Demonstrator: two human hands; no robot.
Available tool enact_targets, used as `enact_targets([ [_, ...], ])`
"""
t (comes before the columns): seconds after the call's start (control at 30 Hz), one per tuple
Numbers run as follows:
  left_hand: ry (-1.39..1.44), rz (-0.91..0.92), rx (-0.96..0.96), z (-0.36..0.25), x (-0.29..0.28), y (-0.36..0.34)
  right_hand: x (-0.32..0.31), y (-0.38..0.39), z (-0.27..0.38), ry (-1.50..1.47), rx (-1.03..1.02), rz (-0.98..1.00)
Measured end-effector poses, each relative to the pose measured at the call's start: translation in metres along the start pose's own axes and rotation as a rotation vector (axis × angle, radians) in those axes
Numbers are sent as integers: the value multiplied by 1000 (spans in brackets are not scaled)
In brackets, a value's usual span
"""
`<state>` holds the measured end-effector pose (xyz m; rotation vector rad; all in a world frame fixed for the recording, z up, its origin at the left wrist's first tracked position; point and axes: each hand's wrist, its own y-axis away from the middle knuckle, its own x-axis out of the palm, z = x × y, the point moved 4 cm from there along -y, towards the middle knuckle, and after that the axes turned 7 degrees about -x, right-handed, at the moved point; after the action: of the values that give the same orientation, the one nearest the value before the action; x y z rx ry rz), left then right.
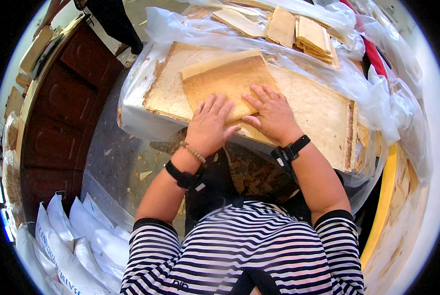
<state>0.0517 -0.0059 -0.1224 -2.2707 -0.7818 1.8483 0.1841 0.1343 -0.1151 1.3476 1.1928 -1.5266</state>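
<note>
Both of my hands lie on a thin golden-tan veneer sheet [222,73] with a darker band across it. My left hand [207,125] rests on its lower left part, fingers extended. My right hand [274,113] presses on the lower right part with spread fingers and thumb. Beneath is a wide stack of paler sheets [318,118] with ragged, brown-streaked edges, lying on crumpled clear plastic [131,103].
Folded veneer pieces [311,34] lie farther back on plastic. A dark wooden panelled piece [62,108] stands left. Another person's dark-clad leg [121,24] is at top left. White sacks [102,241] pile at lower left. A yellow strip [387,182] runs along the right.
</note>
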Motion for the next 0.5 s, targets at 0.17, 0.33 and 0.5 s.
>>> enact_targets([
  [0.17, -24, 113, 40, 9, 9, -4, -4, 3, 1, 5, 24, -4],
  [0.33, -83, 175, 144, 11, 1, -11, -11, 7, 2, -39, 4, -49],
  [0.5, -60, 218, 208, -9, -1, -1, -24, 33, 9, -13, -46, -45],
])
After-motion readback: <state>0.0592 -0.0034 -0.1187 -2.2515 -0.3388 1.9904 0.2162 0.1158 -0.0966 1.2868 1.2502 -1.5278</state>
